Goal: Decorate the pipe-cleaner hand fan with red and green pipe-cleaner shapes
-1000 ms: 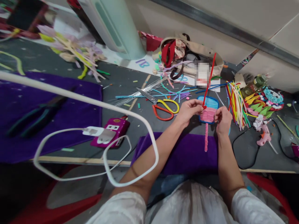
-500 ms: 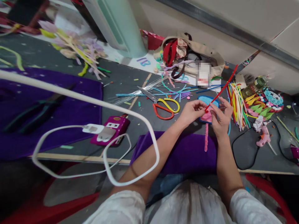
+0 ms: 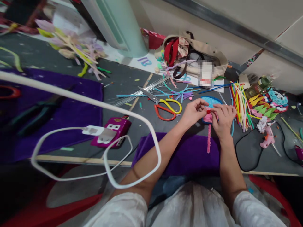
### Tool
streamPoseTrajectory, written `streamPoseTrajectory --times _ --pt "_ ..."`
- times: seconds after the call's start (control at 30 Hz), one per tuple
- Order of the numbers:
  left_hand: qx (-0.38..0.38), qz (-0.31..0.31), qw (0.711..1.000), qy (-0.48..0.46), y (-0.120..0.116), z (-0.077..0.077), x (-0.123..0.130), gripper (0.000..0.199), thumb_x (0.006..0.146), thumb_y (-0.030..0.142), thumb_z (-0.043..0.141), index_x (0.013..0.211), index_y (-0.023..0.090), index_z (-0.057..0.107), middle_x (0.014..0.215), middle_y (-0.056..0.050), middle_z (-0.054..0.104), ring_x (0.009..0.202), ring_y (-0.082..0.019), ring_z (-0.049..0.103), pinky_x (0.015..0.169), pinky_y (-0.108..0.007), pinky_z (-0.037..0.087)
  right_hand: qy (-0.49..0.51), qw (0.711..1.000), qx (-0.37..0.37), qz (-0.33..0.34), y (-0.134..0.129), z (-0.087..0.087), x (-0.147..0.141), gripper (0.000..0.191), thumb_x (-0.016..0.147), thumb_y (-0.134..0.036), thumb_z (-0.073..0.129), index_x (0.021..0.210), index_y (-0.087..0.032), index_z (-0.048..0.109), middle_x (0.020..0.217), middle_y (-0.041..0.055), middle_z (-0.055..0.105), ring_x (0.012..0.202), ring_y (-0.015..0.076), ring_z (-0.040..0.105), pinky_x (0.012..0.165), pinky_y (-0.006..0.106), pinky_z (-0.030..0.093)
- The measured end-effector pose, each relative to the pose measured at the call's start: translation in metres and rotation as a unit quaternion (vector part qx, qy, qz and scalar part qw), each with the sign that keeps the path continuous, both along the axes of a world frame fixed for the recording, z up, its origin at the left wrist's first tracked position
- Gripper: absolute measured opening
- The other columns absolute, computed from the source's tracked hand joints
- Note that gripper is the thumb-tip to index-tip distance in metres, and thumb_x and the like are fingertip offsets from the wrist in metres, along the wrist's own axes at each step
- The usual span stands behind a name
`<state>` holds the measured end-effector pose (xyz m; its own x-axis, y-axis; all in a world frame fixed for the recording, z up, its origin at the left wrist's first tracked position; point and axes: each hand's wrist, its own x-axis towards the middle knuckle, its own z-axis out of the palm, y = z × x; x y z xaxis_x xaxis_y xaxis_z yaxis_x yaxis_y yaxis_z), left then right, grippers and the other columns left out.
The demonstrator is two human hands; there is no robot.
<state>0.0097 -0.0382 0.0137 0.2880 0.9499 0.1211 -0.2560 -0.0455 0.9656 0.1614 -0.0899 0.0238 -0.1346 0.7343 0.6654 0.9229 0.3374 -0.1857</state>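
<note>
The left hand [image 3: 194,112] has its thumb and fingertips pinched together at one side of a short visible bit of red fuzzy stem [image 3: 208,111]. The right hand [image 3: 222,118] meets it from the other side, thumb and forefinger closed on the stem, the other fingers loosely bent above. The rest of the stem is hidden by the fingers, so its full shape cannot be told. It sits just above the blue and pink panel [image 3: 212,101], whose pink stick [image 3: 209,138] points toward the person, over the folded purple cloth [image 3: 193,151].

Good handling here looks like steady holding on the left and small, even shaping on the right. The two pinches are best close together, so that the bend forms between them rather than farther along. Light pressure suits a stem like this: a hard squeeze would probably flatten the fuzz, and sharp bending back and forth could weaken any wire inside. Fingers angled a little outward would leave the fold in plain sight. The wrists do well to hover clear of the panel, since leaning could crush its rows or skew its stick. The scissors [image 3: 158,101] lie open on the tabletop [image 3: 118,74], apart from the left wrist.
</note>
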Motion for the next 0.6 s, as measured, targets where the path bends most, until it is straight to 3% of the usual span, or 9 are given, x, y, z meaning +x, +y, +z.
streamPoseTrajectory --times 0.13,0.33,0.6 --pt "-0.005 0.012 1.000 -0.012 0.000 0.002 -0.001 0.027 0.060 0.008 0.063 0.087 0.015 0.064 0.065 0.004 0.061 0.059 -0.007 0.054 0.059 -0.020 0.041 0.027 0.999 -0.024 0.033 0.001 0.000 0.000 0.014 0.096 -0.027 0.053 0.093 -0.024 0.066 0.090 0.0028 0.074 0.089 0.0208 0.062 0.094 0.042 0.038" --pt "-0.039 0.009 0.998 -0.049 -0.001 0.006 -0.002 0.026 0.059 0.012 0.067 0.085 0.015 0.063 0.064 0.004 0.061 0.056 -0.007 0.053 0.058 -0.020 0.042 0.114 0.991 -0.025 0.071 0.001 0.000 -0.003 0.014 0.096 -0.029 0.055 0.098 -0.022 0.067 0.091 0.0065 0.072 0.088 0.0205 0.063 0.080 0.035 0.048" --pt "-0.097 0.025 0.990 -0.100 -0.006 0.007 0.004 0.028 0.059 0.019 0.073 0.085 0.015 0.062 0.061 0.004 0.061 0.054 -0.008 0.054 0.056 -0.020 0.044 0.190 0.980 -0.036 0.046 -0.003 0.000 -0.011 0.016 0.096 -0.032 0.055 0.097 -0.025 0.070 0.088 0.0054 0.071 0.083 0.0197 0.063 0.075 0.035 0.051"
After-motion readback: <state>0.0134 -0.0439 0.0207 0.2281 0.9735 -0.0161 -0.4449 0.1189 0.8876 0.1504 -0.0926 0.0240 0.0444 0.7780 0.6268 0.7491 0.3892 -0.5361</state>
